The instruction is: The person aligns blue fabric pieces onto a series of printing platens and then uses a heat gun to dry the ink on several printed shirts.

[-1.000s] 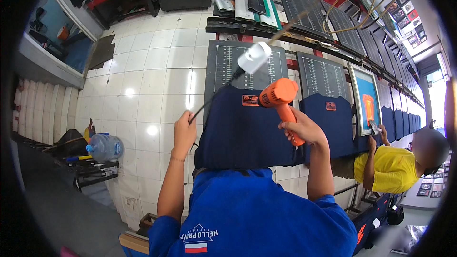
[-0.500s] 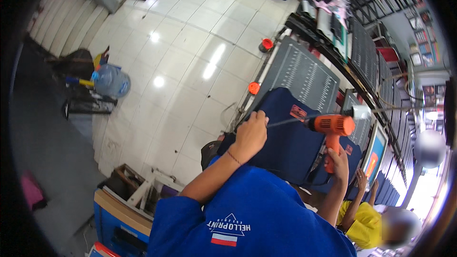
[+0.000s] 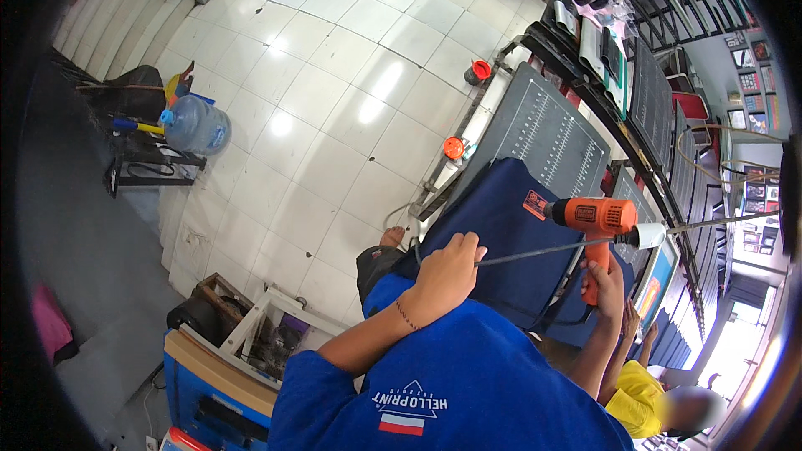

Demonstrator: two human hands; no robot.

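Note:
An orange heat gun (image 3: 595, 217) is held up by its handle in my right hand (image 3: 605, 284). Its nozzle points left, close to a small orange print (image 3: 535, 205) on navy fabric (image 3: 476, 217). My left hand (image 3: 447, 276) is closed round a dark cord (image 3: 535, 252), which stretches rightward past the gun to a white connector (image 3: 647, 235). The navy fabric lies over a grey printing board (image 3: 547, 100) with white ruled markings. How the cord runs inside my left fist is hidden.
A co-worker in a yellow top (image 3: 637, 397) stands at lower right, hands near a framed screen (image 3: 656, 280). Orange-red containers (image 3: 454, 148) sit along the board's left edge. A black metal rail (image 3: 585, 75) runs beyond it. At left, a water jug (image 3: 196, 125) rests on a black stand.
The view has shifted a little. The white connector and cord have dropped from behind the heat gun to below its body. My left hand has drawn slightly nearer to me.

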